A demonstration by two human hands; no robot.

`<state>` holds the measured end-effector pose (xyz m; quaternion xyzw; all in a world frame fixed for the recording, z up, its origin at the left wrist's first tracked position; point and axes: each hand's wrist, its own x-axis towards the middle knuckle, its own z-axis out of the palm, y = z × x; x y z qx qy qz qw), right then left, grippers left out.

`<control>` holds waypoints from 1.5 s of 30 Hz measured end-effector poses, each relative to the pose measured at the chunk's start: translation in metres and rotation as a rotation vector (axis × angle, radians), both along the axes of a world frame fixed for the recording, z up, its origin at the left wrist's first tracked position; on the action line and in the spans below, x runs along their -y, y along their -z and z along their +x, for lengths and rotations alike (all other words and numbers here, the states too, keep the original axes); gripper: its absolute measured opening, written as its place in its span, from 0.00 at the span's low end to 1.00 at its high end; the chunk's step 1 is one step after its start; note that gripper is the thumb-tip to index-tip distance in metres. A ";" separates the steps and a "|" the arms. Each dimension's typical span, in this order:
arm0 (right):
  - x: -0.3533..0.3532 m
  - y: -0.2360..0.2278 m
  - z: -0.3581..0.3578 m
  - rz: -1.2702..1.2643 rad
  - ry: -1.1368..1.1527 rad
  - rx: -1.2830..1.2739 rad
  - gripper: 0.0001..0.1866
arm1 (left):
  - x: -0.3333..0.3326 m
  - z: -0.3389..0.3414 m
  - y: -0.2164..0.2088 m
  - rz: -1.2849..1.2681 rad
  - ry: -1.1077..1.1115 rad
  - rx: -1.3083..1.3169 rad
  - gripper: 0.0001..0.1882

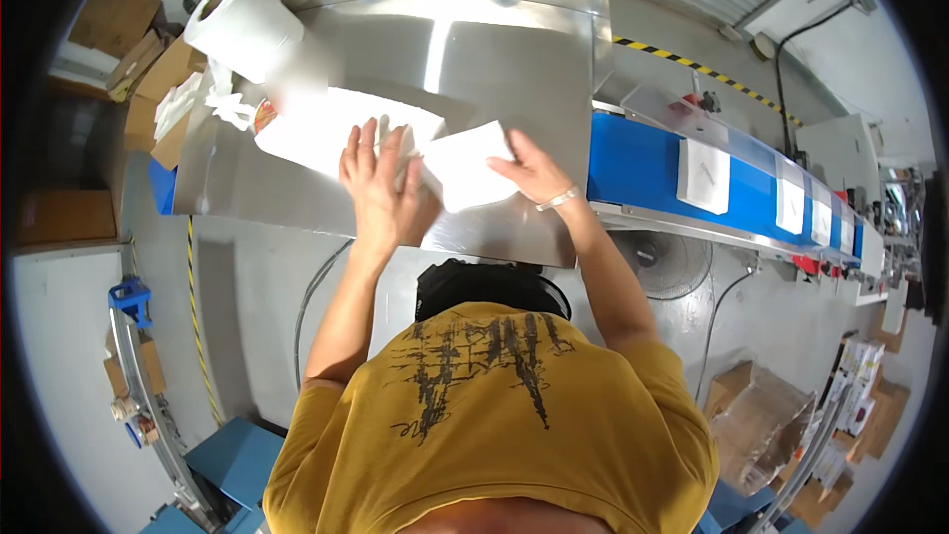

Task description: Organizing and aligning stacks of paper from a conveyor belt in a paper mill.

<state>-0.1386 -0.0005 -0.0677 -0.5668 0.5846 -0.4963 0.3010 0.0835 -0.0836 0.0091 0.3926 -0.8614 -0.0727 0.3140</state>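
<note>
A long row of white, paper-like packs (pixel 306 133) lies on a steel table (pixel 514 69), with a bit of red and orange at its left end. My left hand (pixel 378 178) rests on the near right end of this row, fingers spread and stretched out. Just right of it, my right hand (pixel 539 176) grips a flat white square pack (pixel 467 166) by its right edge, thumb on top. The pack's left corner comes close to my left fingers. What lies under my left palm is hidden.
A big white roll (pixel 247 28) stands at the table's far left, beside open cardboard boxes (pixel 168 79). To the right, a blue conveyor belt (pixel 633 160) adjoins the table and carries several white packs (pixel 704 176) behind a clear guard. A floor fan (pixel 664 262) sits below the belt.
</note>
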 end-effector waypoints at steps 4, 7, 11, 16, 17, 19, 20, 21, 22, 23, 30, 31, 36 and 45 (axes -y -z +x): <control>-0.057 0.037 -0.065 0.215 0.563 0.063 0.17 | 0.005 0.005 0.002 0.011 0.019 -0.008 0.17; -0.089 0.047 -0.132 0.388 0.847 -0.132 0.17 | 0.006 0.007 0.006 0.021 0.034 -0.028 0.17; -0.093 -0.004 -0.118 0.205 1.067 -0.706 0.20 | 0.003 0.002 0.005 -0.008 0.036 -0.015 0.16; -0.018 -0.042 -0.021 0.172 0.046 -0.184 0.34 | -0.001 0.005 0.003 0.007 0.150 0.017 0.15; -0.001 -0.041 -0.003 0.121 -0.035 -0.145 0.32 | -0.001 0.006 0.001 0.014 0.173 0.041 0.14; 0.018 -0.028 0.011 0.075 -0.098 -0.109 0.31 | 0.000 0.004 -0.010 0.037 0.199 0.043 0.15; 0.025 -0.014 0.010 0.036 -0.122 -0.319 0.28 | 0.001 0.004 -0.013 0.059 0.210 0.049 0.15; 0.027 -0.008 0.010 0.000 -0.149 -0.530 0.24 | 0.003 0.004 -0.012 0.060 0.218 0.047 0.15; 0.024 -0.004 0.007 -0.164 -0.094 -0.516 0.18 | 0.007 0.004 -0.008 0.052 0.148 0.015 0.17; 0.018 0.003 0.004 -0.163 -0.099 -0.517 0.18 | 0.011 0.007 -0.003 0.043 0.066 -0.016 0.18; -0.084 0.027 -0.109 0.320 0.854 -0.134 0.17 | 0.020 0.013 0.008 -0.023 0.025 -0.031 0.18; -0.095 0.013 -0.121 0.413 0.927 -0.183 0.18 | 0.020 0.013 0.010 -0.031 0.044 -0.041 0.18; -0.080 -0.002 -0.108 0.135 0.981 -0.835 0.30 | 0.015 0.010 0.008 0.008 0.069 -0.049 0.14; 0.051 -0.011 0.026 -0.165 -0.114 -0.589 0.28 | 0.013 0.009 -0.018 0.098 0.141 -0.006 0.19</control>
